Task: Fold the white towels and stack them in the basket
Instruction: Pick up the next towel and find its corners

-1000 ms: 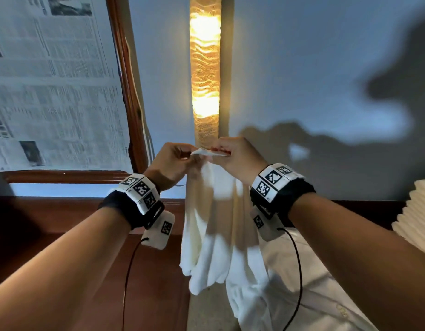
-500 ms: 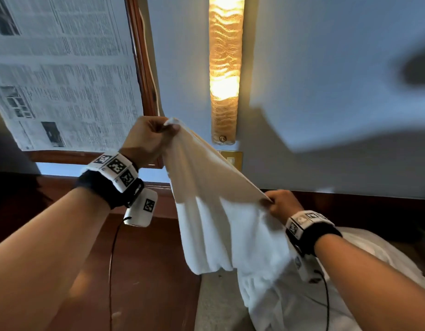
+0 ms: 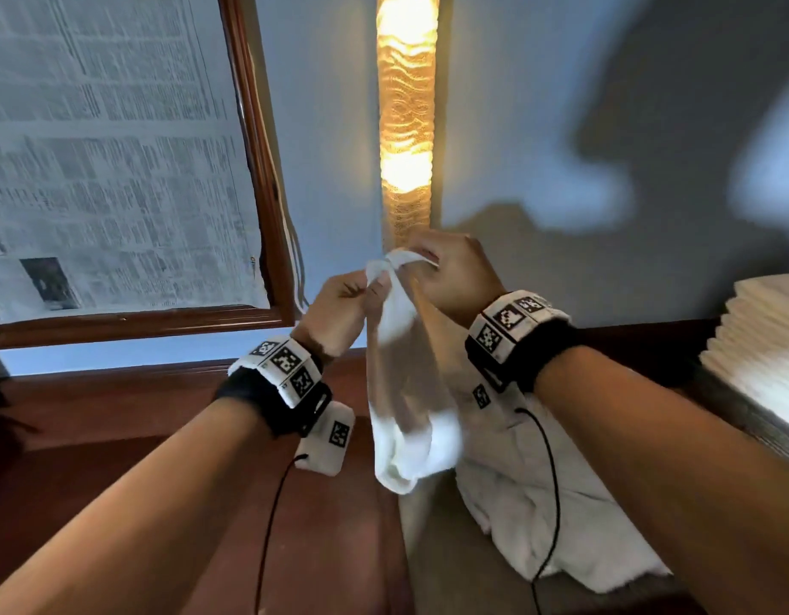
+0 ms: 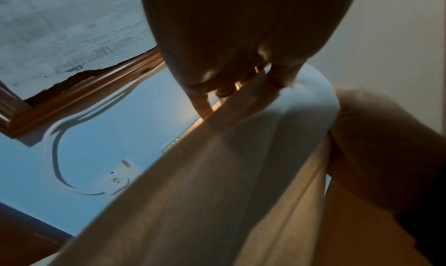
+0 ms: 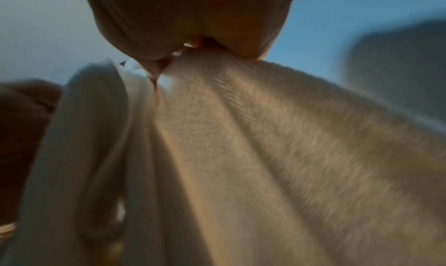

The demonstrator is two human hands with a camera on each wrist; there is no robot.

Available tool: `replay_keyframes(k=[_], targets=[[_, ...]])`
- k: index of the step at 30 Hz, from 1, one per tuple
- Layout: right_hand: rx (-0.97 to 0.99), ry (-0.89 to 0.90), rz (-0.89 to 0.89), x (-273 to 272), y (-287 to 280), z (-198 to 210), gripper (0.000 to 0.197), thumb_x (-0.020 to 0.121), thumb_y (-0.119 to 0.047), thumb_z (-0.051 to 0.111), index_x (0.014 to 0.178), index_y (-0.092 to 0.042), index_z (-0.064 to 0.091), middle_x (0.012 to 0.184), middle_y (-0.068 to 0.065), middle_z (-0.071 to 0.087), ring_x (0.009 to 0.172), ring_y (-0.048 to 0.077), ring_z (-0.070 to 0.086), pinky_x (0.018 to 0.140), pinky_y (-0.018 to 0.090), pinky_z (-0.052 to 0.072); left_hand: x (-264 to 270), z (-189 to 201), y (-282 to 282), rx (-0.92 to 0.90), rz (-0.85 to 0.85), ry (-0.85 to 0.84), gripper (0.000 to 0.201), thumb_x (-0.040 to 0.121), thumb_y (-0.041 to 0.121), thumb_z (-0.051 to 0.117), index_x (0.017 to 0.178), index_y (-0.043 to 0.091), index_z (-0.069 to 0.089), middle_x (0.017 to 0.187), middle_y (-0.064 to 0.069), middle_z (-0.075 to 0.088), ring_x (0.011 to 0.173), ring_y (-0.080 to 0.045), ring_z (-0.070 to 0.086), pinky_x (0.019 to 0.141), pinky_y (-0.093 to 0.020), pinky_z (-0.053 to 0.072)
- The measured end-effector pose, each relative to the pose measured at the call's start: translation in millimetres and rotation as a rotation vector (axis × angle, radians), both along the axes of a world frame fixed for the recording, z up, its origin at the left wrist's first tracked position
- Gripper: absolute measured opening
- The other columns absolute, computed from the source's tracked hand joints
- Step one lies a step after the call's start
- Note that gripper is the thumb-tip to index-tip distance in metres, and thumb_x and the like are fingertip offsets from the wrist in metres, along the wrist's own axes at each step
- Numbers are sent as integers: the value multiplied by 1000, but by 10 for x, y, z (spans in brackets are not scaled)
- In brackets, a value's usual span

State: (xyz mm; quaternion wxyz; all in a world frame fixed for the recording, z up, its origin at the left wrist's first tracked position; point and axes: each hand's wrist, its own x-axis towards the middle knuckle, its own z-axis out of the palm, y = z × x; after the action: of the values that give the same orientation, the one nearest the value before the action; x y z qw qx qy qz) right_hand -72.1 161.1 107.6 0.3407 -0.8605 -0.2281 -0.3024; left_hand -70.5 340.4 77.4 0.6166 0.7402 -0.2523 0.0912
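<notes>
A white towel [image 3: 406, 392] hangs in the air, doubled into a narrow drape, with both hands at its top edge. My left hand [image 3: 344, 308] pinches one end of that edge and my right hand [image 3: 450, 277] pinches the other, the two almost touching. From the left wrist the towel [image 4: 217, 174] runs down from my curled fingers [image 4: 205, 96]. The right wrist view shows the cloth [image 5: 265, 136] bunched under my right hand [image 5: 190, 47]. A heap of unfolded white towels [image 3: 539, 517] lies below. A stack of folded towels [image 3: 765, 344] sits in a woven basket [image 3: 747, 419] at the right edge.
A reddish wooden surface [image 3: 117, 437] spreads at the left. A lit amber wall lamp [image 3: 406, 117] hangs straight ahead on the blue-grey wall. A wood-framed window [image 3: 259, 170] covered with newspaper fills the upper left. A wall socket with a looped white cable [image 4: 115, 180] sits below the frame.
My hands were spread apart with the towel stretched between them, the right one low. The right hand has come up to the left, and the towel now hangs doubled.
</notes>
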Motion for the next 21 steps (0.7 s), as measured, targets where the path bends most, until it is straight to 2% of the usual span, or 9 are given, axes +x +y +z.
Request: replay_keyframes(k=[2, 4, 6, 8, 11, 15, 18, 19, 21], targets=[[-32, -44, -72, -188, 224, 105, 23, 82, -37, 51, 60, -31, 45, 56, -7, 47, 57, 11, 45, 56, 32, 34, -117, -2, 74, -51, -3, -3, 48, 96, 35, 53, 101, -11, 67, 94, -14, 68, 86, -21, 61, 82, -38, 48], [-49, -67, -116, -376, 344, 89, 27, 85, -44, 49, 63, -26, 49, 58, -6, 49, 58, 16, 47, 56, 31, 36, -197, 45, 182, -64, 14, -19, 38, 104, 28, 48, 110, -2, 71, 105, -11, 73, 95, -21, 67, 91, -41, 52], [-105, -145, -119, -594, 435, -34, 25, 91, -36, 53, 70, -23, 51, 61, -3, 53, 56, 22, 52, 55, 29, 39, -278, 110, 306, -39, 8, -30, 39, 105, 34, 45, 113, 6, 71, 108, -9, 74, 102, -21, 69, 97, -44, 54], [-166, -232, -157, -715, 433, -282, 22, 91, -25, 60, 74, -13, 53, 61, 10, 57, 52, 32, 53, 51, 29, 37, -350, 161, 380, 9, -6, -39, 44, 98, 44, 42, 108, 12, 72, 103, -6, 74, 98, -22, 68, 94, -43, 55], [-28, 99, -281, -856, 307, -750, 20, 91, -22, 68, 75, -9, 64, 63, 4, 59, 57, 23, 48, 59, 28, 33, -448, 180, 569, -36, 0, -48, 34, 102, 41, 43, 94, 22, 70, 98, -7, 73, 92, -19, 66, 91, -45, 52], [-31, 603, -432, -1012, -63, -1316, 21, 90, -16, 68, 70, -21, 72, 75, 3, 71, 73, 21, 63, 77, 35, 51, -525, 185, 837, -159, -71, 74, 34, 109, 26, 41, 101, 13, 71, 95, -1, 76, 91, -13, 70, 89, -34, 56], [225, 705, -280, -1119, 69, -1268, 11, 89, -14, 67, 79, -15, 69, 82, 7, 71, 82, 26, 65, 87, 44, 55, -572, 93, 926, -45, -71, 51, 35, 109, 30, 40, 93, 20, 70, 80, 9, 72, 75, -3, 66, 73, -25, 52], [327, 720, -177, -1139, 206, -1171, 5, 88, -17, 67, 88, -12, 66, 86, 8, 68, 84, 25, 64, 82, 37, 56, -577, 50, 929, 3, -62, 42, 35, 108, 32, 41, 89, 22, 69, 77, 10, 69, 70, -1, 62, 71, -25, 50], [404, 752, 3, -1128, 529, -966, 31, 83, -32, 69, 108, -14, 61, 95, 4, 65, 86, 16, 61, 70, 18, 51, -585, -29, 898, 69, -69, 51, 32, 107, 35, 45, 87, 23, 67, 77, 6, 65, 68, -3, 59, 71, -29, 48]])
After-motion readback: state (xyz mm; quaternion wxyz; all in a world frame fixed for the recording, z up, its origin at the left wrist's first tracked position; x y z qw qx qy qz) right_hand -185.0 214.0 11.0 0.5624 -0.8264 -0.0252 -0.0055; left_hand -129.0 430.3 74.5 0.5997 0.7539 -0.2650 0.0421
